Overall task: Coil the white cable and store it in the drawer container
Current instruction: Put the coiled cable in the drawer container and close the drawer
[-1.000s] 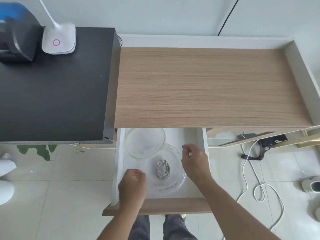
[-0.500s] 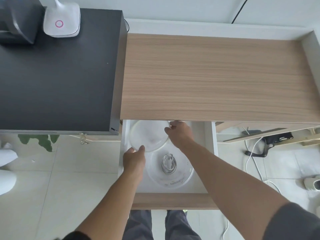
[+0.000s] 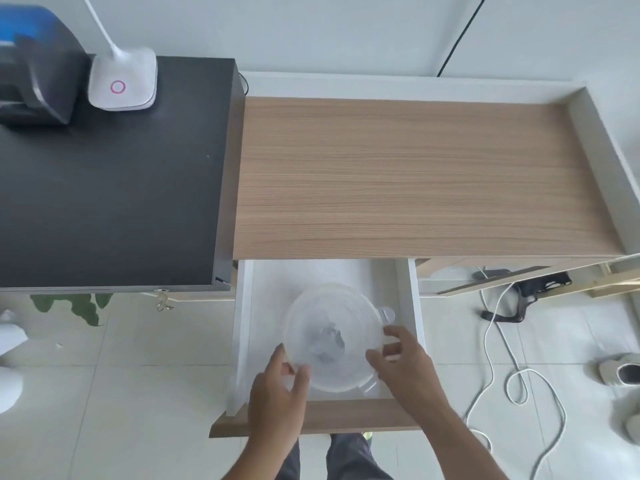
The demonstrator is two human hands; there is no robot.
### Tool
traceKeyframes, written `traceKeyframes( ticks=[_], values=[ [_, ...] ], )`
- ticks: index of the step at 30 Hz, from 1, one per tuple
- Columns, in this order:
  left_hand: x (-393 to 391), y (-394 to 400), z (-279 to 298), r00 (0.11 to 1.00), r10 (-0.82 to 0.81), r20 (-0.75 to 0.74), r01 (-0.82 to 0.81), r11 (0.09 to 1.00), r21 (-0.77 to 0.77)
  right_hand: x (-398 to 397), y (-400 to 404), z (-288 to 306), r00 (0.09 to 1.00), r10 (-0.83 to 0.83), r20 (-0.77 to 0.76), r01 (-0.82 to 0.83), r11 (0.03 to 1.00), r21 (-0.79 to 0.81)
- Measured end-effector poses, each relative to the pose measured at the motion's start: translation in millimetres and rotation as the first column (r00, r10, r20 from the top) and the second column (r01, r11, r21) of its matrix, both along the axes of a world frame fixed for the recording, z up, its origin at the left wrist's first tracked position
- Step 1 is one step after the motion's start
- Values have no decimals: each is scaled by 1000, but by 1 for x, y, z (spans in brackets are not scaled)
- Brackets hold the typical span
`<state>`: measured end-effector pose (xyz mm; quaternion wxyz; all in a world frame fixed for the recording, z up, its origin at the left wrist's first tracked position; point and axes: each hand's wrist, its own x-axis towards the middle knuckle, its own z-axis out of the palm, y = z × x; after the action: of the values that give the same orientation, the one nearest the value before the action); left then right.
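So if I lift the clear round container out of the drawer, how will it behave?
The clear plastic container looks thin-walled, so probably light and slightly flexible. Smooth sides may be slippery; both the left hand and the right hand hold its rim. The coiled white cable inside would likely slide if tilted.

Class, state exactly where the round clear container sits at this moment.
In the head view, the round clear container sits in the open white drawer under the wooden desktop, near its front, held between the left hand and right hand.
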<state>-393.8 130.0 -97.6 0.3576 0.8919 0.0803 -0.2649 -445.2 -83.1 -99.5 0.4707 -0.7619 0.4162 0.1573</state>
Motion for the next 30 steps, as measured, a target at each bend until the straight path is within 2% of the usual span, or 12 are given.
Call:
traceKeyframes(
  ticks=[4,9,15,19,23,26,30],
  values=[
    [-19,-10,-11,999,42,-30,-40,997,67,-18,3,-13,998,-60,-15,60,998,4],
    [-13,-21,-21,973,209,-102,-214,976,-42,-13,11,-26,997,-72,-6,72,997,-4],
    [-3,-20,-31,966,240,-96,-244,969,-31,-6,20,-27,997,-79,10,80,996,-45],
    [9,-13,-35,960,279,-24,-280,959,-37,-5,21,-26,998,-66,18,66,997,-31],
    [30,-6,-39,921,373,-113,-386,911,-147,-5,22,-28,998,-59,13,59,998,-8],
    [50,1,-44,924,324,-202,-372,886,-277,-2,22,-30,999,-39,24,39,999,-23],
    [74,7,-53,952,200,-233,-264,920,-288,-1,23,-30,999,-47,21,48,998,-38]
  ],
)
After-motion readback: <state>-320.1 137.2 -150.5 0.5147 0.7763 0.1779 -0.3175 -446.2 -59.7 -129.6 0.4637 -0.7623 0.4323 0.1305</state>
